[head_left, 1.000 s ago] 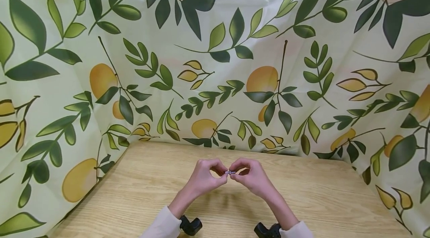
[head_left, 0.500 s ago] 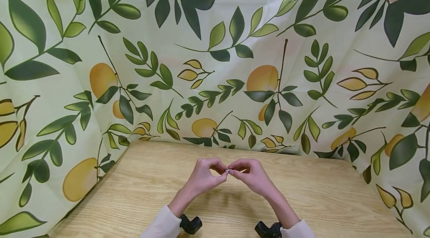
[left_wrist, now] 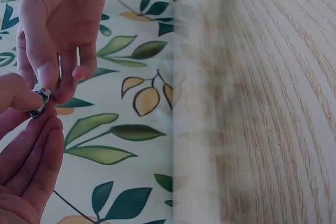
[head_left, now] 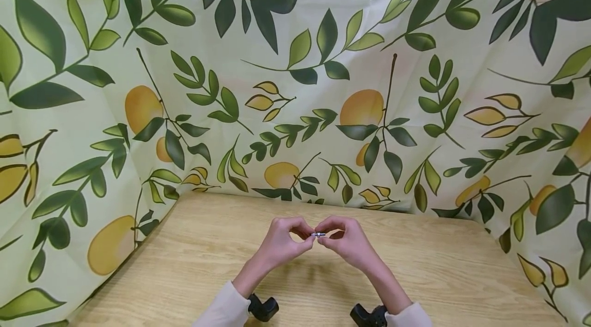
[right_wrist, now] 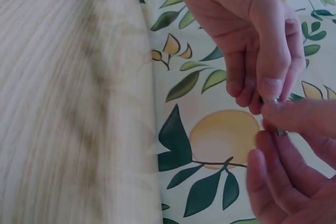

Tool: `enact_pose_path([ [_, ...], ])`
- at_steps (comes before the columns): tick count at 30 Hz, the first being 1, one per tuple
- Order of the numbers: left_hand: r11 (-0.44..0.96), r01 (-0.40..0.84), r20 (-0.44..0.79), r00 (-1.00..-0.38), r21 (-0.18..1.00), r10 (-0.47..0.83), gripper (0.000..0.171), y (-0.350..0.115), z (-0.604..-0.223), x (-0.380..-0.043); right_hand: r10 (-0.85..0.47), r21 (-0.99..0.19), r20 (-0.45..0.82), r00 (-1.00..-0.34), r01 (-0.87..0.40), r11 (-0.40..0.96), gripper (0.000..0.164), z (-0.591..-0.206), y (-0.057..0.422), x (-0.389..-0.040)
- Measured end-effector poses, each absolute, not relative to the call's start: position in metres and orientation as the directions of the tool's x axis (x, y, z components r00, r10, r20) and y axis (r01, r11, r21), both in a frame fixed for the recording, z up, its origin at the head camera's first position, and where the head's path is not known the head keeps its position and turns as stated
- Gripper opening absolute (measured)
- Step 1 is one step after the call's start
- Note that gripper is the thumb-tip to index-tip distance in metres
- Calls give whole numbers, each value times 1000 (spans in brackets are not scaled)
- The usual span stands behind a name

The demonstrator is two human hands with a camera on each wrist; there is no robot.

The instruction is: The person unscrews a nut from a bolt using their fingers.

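Between the two hands, above the table, is a small silvery metal bolt [head_left: 318, 234] with a wider nut-like collar, lying level across the head view. My left hand [head_left: 285, 238] pinches its left end between thumb and forefinger. At its right end, the thumb and forefinger of my right hand [head_left: 342, 239] are set around it, with part of the shaft showing in the gap. In the left wrist view the bright metal bolt [left_wrist: 40, 104] shows between the fingertips of both hands. Fingers cover much of the bolt [right_wrist: 282, 131] in the right wrist view.
A light wooden table [head_left: 184, 255] lies under the hands. Behind and at the sides hangs a cloth [head_left: 295, 137] printed with leaves and orange fruit. A black wrist device [head_left: 264, 309] is on the left wrist and another black device [head_left: 368, 315] on the right.
Half a second ago the right fingertips were closed together over the bolt, which was mostly hidden. They have since spread apart, and more of its shaft shows. The left hand has stayed in place.
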State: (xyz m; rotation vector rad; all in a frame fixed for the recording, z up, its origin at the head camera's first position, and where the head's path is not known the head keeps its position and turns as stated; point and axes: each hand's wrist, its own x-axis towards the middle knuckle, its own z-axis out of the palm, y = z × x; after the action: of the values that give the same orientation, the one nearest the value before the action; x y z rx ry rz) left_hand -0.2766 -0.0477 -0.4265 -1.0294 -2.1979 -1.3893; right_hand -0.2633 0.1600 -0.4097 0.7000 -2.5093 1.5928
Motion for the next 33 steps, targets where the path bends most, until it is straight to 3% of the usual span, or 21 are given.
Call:
enact_pose_path([
  [7, 252, 735, 633, -673, 629, 382, 10, -49, -426, -277, -346, -828, 275, -897, -404, 390, 26, -410, 164, -265],
  [13, 237, 745, 642, -661, 624, 388, 10, -49, -427, -277, -418, -842, 271, -867, -424, 334, 25, -409, 164, -264],
  [24, 235, 760, 656, -644, 605, 394, 10, -48, -429, -279, -345, -847, 278, -897, -398, 353, 14, -408, 161, -263],
  [33, 219, 756, 654, -647, 617, 392, 10, -48, -429, -280, -333, -866, 287, -898, -392, 311, 18, -410, 159, -263],
])
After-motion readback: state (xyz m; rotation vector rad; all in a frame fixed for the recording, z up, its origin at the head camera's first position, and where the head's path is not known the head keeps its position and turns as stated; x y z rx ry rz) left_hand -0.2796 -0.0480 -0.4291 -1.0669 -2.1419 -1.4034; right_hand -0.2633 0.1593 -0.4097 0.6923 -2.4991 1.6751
